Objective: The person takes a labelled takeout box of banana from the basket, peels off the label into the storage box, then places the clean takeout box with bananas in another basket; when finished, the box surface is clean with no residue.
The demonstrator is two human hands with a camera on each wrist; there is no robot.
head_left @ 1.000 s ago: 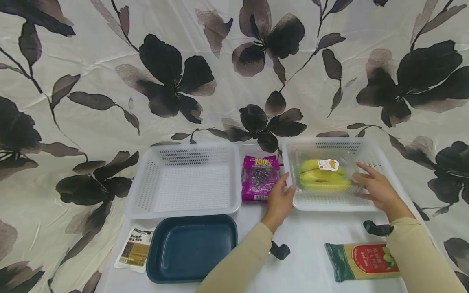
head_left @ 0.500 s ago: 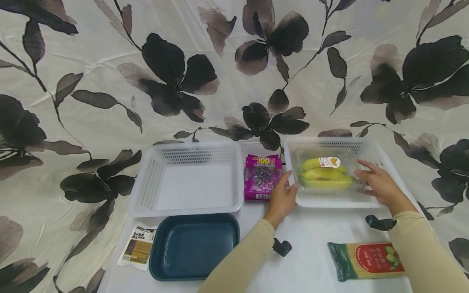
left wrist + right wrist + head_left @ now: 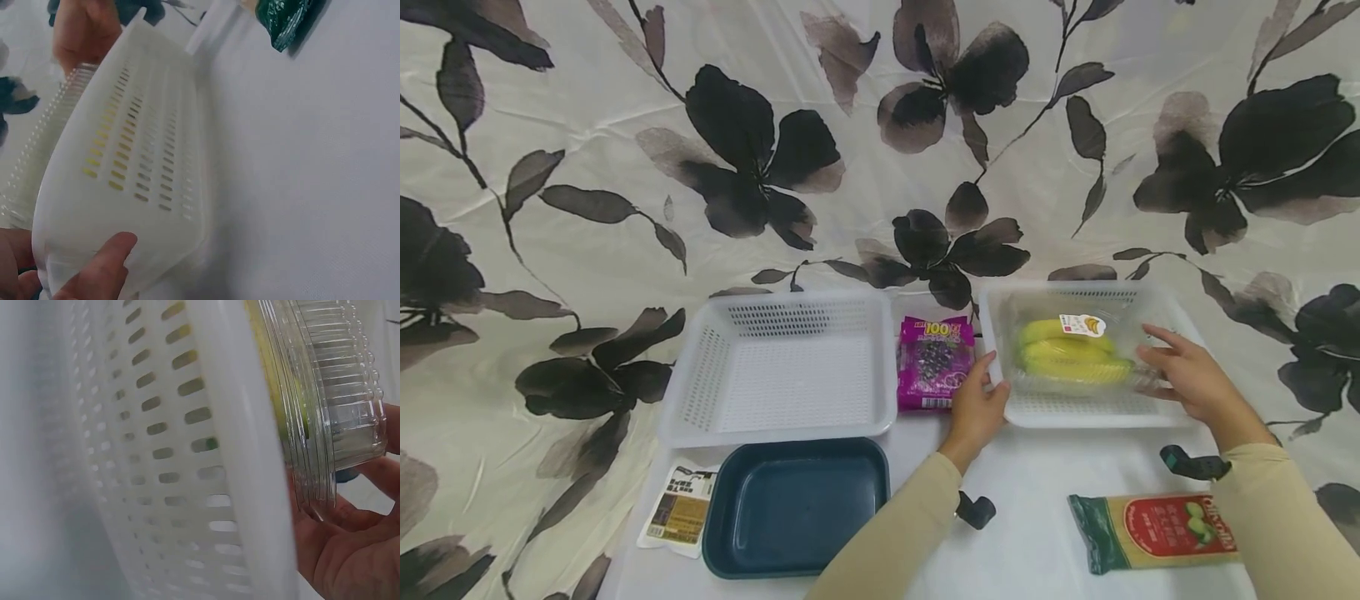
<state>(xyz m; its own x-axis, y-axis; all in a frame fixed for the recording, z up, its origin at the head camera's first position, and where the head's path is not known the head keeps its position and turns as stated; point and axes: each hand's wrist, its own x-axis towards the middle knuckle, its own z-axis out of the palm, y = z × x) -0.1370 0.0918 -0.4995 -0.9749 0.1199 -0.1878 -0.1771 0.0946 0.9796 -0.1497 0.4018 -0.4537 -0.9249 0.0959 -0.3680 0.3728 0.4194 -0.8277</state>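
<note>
Two hands (image 3: pixel 977 415) (image 3: pixel 1197 380), one banana box (image 3: pixel 1071 354), two white baskets (image 3: pixel 1090 412) (image 3: pixel 797 375)

The right hand (image 3: pixel 1193 377) holds a clear, labelled box (image 3: pixel 1075 345) of yellow bananas (image 3: pixel 1070 369) within the white slotted basket (image 3: pixel 1090 412), gripped by the left hand (image 3: pixel 977 418), at the worktop's (image 3: pixel 1030 508) far right corner.
</note>
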